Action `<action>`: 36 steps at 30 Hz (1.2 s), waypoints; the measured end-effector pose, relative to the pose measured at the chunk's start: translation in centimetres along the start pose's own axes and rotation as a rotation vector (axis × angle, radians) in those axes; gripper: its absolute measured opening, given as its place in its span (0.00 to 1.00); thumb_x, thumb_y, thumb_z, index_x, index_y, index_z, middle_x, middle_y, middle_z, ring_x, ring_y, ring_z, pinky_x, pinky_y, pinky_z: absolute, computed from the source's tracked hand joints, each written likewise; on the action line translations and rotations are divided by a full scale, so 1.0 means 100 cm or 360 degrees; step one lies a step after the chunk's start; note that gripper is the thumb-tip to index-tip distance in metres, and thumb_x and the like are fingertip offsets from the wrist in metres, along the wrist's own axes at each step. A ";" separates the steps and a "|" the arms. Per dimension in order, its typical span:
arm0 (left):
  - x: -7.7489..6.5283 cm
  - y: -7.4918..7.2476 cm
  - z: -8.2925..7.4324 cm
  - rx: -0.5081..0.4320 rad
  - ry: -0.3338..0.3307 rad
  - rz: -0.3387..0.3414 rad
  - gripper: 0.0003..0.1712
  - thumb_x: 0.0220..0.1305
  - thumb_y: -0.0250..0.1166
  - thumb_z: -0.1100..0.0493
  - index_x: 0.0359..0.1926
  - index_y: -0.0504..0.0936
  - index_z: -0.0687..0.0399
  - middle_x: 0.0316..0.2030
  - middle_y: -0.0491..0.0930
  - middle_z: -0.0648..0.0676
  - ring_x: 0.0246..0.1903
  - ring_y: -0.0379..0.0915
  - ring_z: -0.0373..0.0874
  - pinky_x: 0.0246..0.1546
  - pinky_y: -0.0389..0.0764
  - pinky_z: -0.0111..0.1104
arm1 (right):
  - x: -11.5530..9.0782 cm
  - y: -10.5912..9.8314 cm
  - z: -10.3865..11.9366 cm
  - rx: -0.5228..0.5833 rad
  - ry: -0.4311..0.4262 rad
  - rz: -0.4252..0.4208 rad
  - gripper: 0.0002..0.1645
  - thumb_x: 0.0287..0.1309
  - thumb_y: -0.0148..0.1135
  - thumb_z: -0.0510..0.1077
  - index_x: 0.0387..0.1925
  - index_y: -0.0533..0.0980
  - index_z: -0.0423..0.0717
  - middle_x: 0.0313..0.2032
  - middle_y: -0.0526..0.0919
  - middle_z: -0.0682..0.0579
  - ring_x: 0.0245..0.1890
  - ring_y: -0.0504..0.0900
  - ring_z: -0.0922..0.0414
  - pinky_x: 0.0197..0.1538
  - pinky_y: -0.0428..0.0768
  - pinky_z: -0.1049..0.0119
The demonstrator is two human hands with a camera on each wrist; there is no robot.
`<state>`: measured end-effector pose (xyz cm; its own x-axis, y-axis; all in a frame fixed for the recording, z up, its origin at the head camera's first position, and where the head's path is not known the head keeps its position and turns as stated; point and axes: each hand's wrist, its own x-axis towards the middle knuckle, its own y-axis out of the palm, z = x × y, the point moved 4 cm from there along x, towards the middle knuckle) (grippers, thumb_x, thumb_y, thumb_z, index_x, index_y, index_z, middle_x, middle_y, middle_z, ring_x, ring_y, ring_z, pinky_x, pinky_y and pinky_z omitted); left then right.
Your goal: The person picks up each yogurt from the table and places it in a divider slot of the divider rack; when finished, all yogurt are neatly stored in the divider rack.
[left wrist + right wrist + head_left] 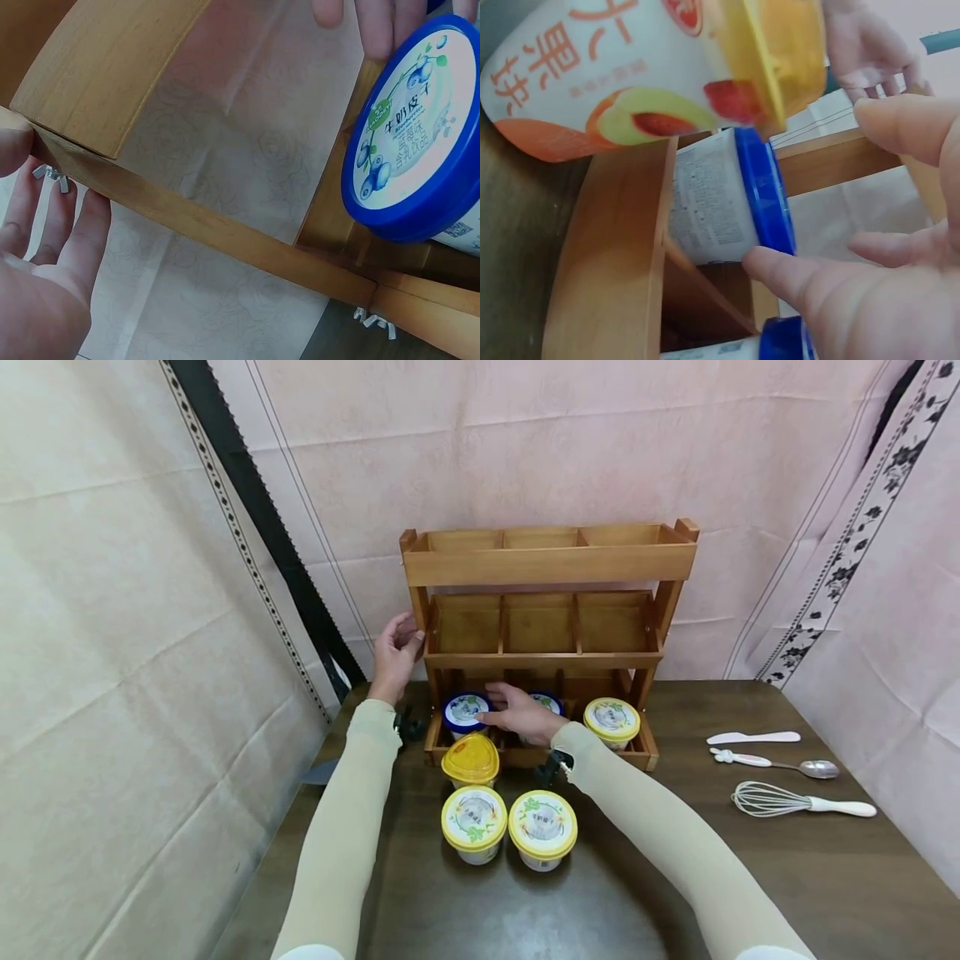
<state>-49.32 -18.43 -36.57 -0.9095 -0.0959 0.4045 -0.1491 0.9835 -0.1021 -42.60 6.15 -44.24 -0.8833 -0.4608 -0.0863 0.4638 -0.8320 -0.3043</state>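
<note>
1. The blueberry-labelled tub (467, 711) stood in the left compartment of the lowest tier of the wooden rack (551, 565), its blue lid uppermost.
2. It would likely have handled as a fairly light thing, heavier if full; its contents could not be seen. The thin-looking white wall would probably have given under a hard squeeze, while the lid's rim looked stiffer. Its smooth surface might have slipped a little.
3. The best hold seemed to be from above, around the wall just under the rim, since the rack's front board covered the lower part. Pulling on the lid alone risked popping it off.
4. The right hand (527, 714) had its fingers spread wide and gripped nothing; one digit appeared to touch the rim of the blue lid.
5. The left hand (395, 656) held the rack's left side post lightly, thumb on one side and fingers on the other, the gap narrow.
6. The peach-labelled tub (471, 759) stood on the tabletop (420, 902) just in front of the rack.
</note>
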 end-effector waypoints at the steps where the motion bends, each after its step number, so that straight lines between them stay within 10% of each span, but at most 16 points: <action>1: 0.000 0.000 0.001 0.0002 -0.0005 -0.0001 0.23 0.69 0.63 0.55 0.63 0.75 0.31 0.57 0.77 0.50 0.56 0.73 0.46 0.57 0.80 0.43 | -0.003 0.000 0.000 0.0011 -0.0014 0.0014 0.49 0.61 0.68 0.52 0.76 0.54 0.51 0.75 0.57 0.42 0.74 0.60 0.45 0.68 0.70 0.49; 24: 0.001 0.000 0.006 -0.0015 0.0025 -0.0018 0.23 0.69 0.63 0.54 0.63 0.75 0.32 0.57 0.76 0.51 0.56 0.73 0.46 0.55 0.81 0.43 | -0.069 -0.022 0.002 -0.0036 -0.0241 -0.0034 0.38 0.61 0.64 0.64 0.69 0.62 0.64 0.65 0.72 0.55 0.64 0.74 0.54 0.61 0.79 0.55; 36: 0.002 0.000 0.005 -0.0004 0.0031 -0.0022 0.23 0.69 0.63 0.54 0.63 0.75 0.31 0.56 0.76 0.50 0.56 0.73 0.45 0.57 0.80 0.44 | -0.107 -0.034 -0.016 -0.0081 -0.0284 -0.0083 0.37 0.66 0.62 0.56 0.71 0.63 0.49 0.65 0.73 0.42 0.63 0.74 0.50 0.61 0.78 0.55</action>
<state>-49.68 -18.51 -36.93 -0.8995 -0.1065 0.4238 -0.1606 0.9825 -0.0939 -34.82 14.36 -43.81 -0.8778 -0.4687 0.0989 0.4097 -0.8416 -0.3518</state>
